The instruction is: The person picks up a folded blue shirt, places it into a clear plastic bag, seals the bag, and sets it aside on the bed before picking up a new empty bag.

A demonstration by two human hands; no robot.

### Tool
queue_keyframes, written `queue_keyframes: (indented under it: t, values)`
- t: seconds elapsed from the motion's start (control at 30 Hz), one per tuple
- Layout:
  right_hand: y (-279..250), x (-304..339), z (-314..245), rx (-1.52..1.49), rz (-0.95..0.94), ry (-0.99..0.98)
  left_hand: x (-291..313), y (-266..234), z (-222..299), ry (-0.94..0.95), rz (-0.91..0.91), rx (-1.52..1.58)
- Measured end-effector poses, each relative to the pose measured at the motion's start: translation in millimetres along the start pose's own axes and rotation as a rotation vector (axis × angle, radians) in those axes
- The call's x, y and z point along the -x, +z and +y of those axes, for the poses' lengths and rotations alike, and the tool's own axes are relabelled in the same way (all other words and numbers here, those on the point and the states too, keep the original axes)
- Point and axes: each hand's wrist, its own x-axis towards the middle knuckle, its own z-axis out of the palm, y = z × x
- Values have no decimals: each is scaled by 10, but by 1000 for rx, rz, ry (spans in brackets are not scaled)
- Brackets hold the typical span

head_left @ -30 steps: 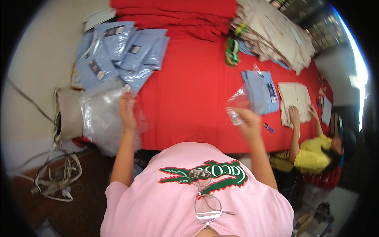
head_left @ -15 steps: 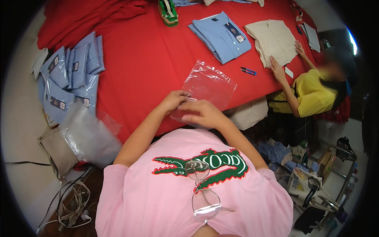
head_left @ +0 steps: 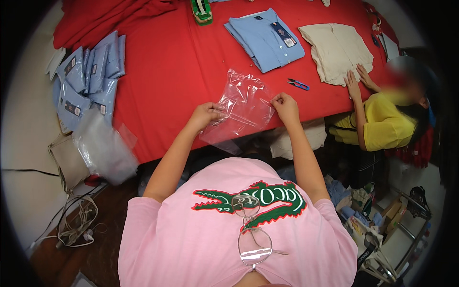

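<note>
A clear plastic bag [head_left: 243, 103] is stretched between my two hands at the near edge of the red-covered table. My left hand [head_left: 204, 116] pinches its left side. On the opposite side, my right hand [head_left: 286, 107] grips the bag's edge between thumb and fingers. The bag looks flat, with nothing visible inside, and its lower part hangs past the table edge. Beyond my right hand lie thread snips [head_left: 299, 84] with blue handles. A folded light blue shirt [head_left: 267, 40] with a dark tag rests farther back.
Bagged blue shirts [head_left: 88, 79] are piled at the left, near a stack of clear bags [head_left: 105, 148]. A green tape dispenser [head_left: 202, 12] stands at the back. On the right, a co-worker in a yellow top [head_left: 389, 122] touches a folded beige garment [head_left: 337, 52]. Cables [head_left: 79, 220] lie lower left.
My right hand has moved right, away from my left, and now holds the bag's other side, spreading it. The co-worker's hands have come together at the beige garment's near edge.
</note>
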Motion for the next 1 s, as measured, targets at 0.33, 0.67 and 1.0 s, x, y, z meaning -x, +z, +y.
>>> queue_keyframes:
  t: [0.33, 0.67, 1.0]
  values:
    - [-454, 845, -133, -1072, -592, -153, -523, 490, 706, 186, 157, 138]
    - [-697, 1721, 577, -1147, -809, 69, -2047, 1302, 1464, 242, 541, 443]
    - [-698, 1761, 637, -983, -813, 83, -2308, 1340, 1403, 455, 664, 202]
